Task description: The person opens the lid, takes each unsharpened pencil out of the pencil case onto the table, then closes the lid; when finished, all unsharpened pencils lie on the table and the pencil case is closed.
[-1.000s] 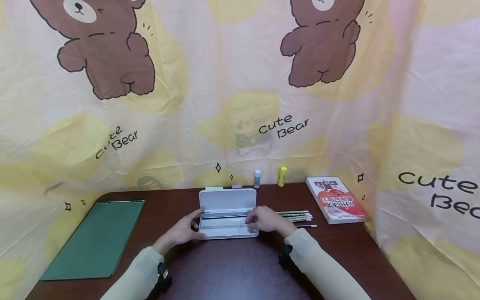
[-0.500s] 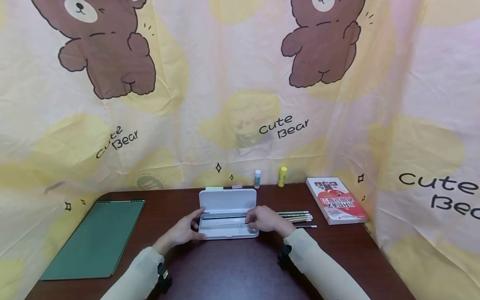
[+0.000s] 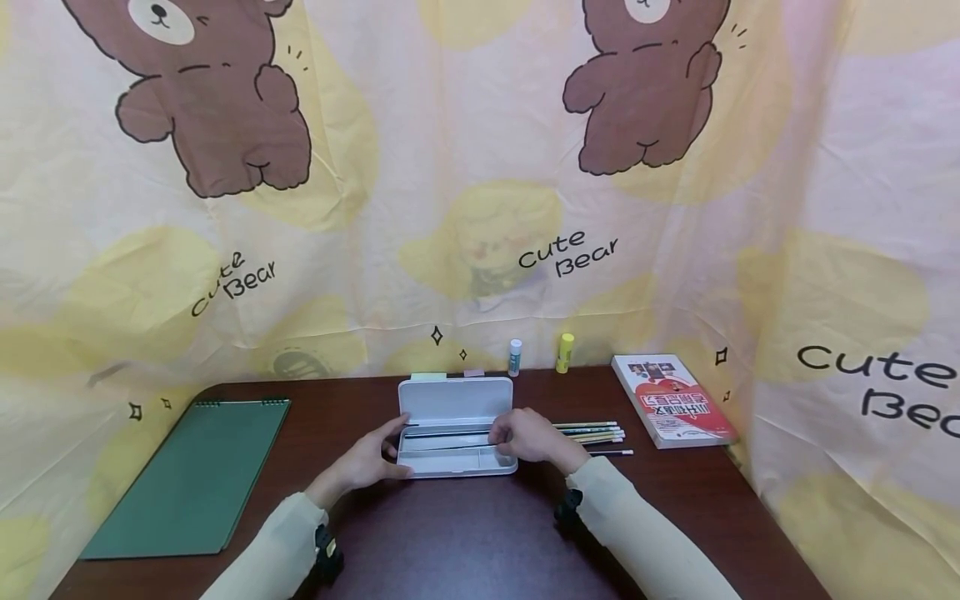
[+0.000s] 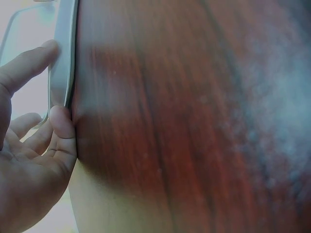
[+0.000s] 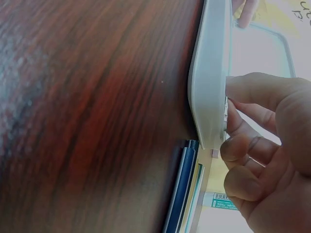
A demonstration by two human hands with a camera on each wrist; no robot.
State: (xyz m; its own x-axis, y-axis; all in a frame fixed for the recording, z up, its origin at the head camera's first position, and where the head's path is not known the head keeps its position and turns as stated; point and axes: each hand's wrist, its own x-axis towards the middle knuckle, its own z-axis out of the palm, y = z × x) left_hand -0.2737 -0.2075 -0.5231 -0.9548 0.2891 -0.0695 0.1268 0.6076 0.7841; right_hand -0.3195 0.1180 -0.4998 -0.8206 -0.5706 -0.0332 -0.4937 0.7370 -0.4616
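Observation:
A white pencil case (image 3: 442, 467) lies on the table with its lid (image 3: 455, 402) raised at the back. Thin dark pencils (image 3: 450, 432) rest in its rear compartment. My left hand (image 3: 363, 460) grips the case's left end, thumb at the front corner and fingers toward the back; the left wrist view shows fingertips (image 4: 60, 121) against its side. My right hand (image 3: 527, 437) is over the case's right end, thumb and forefinger pinching a slim pencil (image 3: 457, 447) that slants slightly inside. The right-hand fingers hide the pencil's held end.
Several pencils (image 3: 592, 430) lie to the right of the case, partly behind my right hand. A red-and-white book (image 3: 675, 402) is at the right, a green spiral pad (image 3: 187, 479) at the left. Two glue sticks (image 3: 514, 358) stand at the back edge, near sticky notes (image 3: 428, 377).
My right hand has moved slightly left and up, and the slim pencil now shows tilted inside the case. My left hand has stayed in place.

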